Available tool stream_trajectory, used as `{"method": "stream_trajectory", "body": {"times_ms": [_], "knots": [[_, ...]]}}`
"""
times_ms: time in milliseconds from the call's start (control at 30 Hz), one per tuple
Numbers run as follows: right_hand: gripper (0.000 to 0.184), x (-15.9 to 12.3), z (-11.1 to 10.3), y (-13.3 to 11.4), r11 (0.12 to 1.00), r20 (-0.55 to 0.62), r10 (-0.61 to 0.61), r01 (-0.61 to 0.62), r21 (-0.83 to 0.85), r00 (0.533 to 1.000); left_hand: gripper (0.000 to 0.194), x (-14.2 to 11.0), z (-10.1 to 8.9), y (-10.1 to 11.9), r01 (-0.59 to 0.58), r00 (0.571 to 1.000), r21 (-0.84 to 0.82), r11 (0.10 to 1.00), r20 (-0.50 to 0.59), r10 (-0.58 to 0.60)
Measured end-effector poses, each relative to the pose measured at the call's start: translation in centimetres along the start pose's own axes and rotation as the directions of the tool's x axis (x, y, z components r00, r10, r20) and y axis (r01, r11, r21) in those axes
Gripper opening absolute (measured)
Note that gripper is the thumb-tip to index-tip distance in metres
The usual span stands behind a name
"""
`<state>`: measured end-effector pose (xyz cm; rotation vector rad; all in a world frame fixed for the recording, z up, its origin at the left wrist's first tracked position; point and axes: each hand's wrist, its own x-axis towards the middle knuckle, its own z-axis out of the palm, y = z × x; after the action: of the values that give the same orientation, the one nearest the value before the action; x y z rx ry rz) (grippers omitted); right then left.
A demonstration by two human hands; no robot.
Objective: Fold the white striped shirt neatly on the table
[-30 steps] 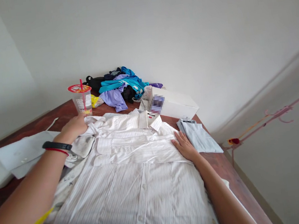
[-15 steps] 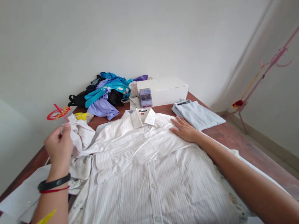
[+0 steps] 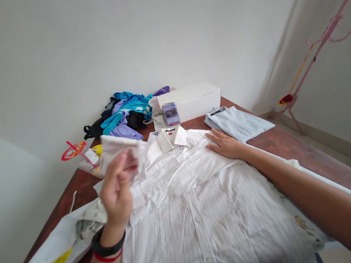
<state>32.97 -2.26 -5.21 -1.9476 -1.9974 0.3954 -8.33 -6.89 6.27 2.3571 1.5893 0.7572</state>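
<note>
A white striped shirt lies buttoned and face up on the brown table, collar toward the wall. My left hand is raised over the shirt's left side, fingers closed on the shirt's left sleeve, which it holds up and across the chest. My right hand lies flat with fingers spread on the folded right sleeve near the shoulder.
Behind the collar stands a white box, with a heap of blue, purple and black clothes to its left. A folded pale blue garment lies at the right. A plastic cup with a red lid and papers sit left.
My left hand has lifted the left sleeve from the table's left side and carried it rightward over the shirt. My right hand has stayed pressed on the right sleeve.
</note>
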Motion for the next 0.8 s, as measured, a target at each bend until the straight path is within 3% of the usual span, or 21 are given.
{"method": "stream_trajectory", "body": {"times_ms": [100,200,300,400,567,667,800], "knots": [[0.079,-0.3,-0.8,-0.3,0.999,0.0,-0.018,0.018,0.035,1.0,0.051,-0.8,2.6,0.7,-0.294,0.939,-0.167,0.941,0.131,0.317],[0.07,-0.6,-1.4,-0.4,0.993,-0.046,-0.082,0.086,0.081,0.996,0.034,-1.0,4.5,1.0,-0.401,0.858,-0.249,0.882,0.235,0.457],[0.06,-0.9,-2.0,-0.5,0.978,-0.116,-0.168,0.18,0.105,0.979,0.025,-0.6,5.0,0.7,-0.457,0.85,-0.251,0.853,0.158,0.502],[0.052,-1.3,-2.8,-0.9,0.96,-0.174,-0.228,0.251,0.127,0.958,0.02,0.0,4.3,0.2,-0.502,0.859,-0.207,0.839,-0.009,0.512],[0.041,-2.5,-4.1,-2.3,0.923,-0.278,-0.278,0.336,0.187,0.919,0.016,1.1,2.0,-0.9,-0.436,0.871,-0.144,0.888,-0.315,0.376],[0.038,-3.2,-4.6,-3.2,0.909,-0.333,-0.288,0.366,0.2,0.898,0.022,1.3,1.1,-1.7,-0.32,0.885,-0.266,0.91,-0.426,0.187],[0.035,-3.7,-4.8,-4.2,0.897,-0.334,-0.293,0.379,0.227,0.896,0.044,1.7,0.5,-3.2,-0.184,0.839,-0.452,0.873,-0.534,-0.1]]}}
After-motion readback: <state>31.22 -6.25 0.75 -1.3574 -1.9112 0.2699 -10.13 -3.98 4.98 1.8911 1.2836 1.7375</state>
